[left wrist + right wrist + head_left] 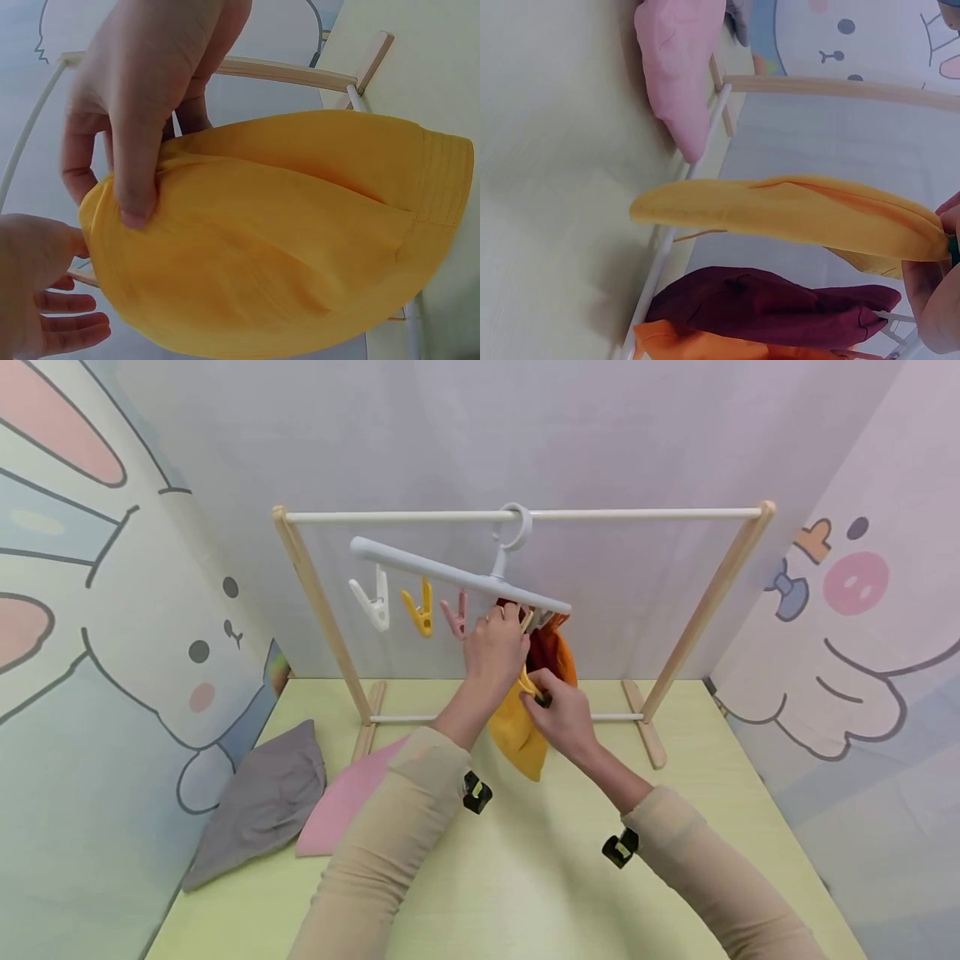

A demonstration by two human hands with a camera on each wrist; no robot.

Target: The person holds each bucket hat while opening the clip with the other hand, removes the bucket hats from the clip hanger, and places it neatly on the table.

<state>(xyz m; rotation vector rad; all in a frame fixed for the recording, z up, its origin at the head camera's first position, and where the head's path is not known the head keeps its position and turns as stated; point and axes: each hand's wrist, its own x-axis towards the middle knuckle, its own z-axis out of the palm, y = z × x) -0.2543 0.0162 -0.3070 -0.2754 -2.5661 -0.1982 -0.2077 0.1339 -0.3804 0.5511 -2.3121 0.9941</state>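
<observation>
A yellow fabric hat (270,247) with a stitched brim hangs under the right half of a pale hanger (427,564). My left hand (497,647) is raised just below the hanger; in the left wrist view its thumb and fingers pinch the hat's upper edge. Lower and to the right, my right hand (562,710) pinches the edge of the same hat, and a small dark green bit (954,249) shows at its fingertips. Behind the yellow hat hang a maroon hat (772,307) and an orange one (705,345). My hands partly cover the clips there.
White (378,602), yellow (422,610) and pink clips (456,614) dangle along the hanger's left half. The hanger hooks over the white bar (637,515) of a wooden-legged rack. Grey (262,802) and pink hats (337,797) lie on the table at left.
</observation>
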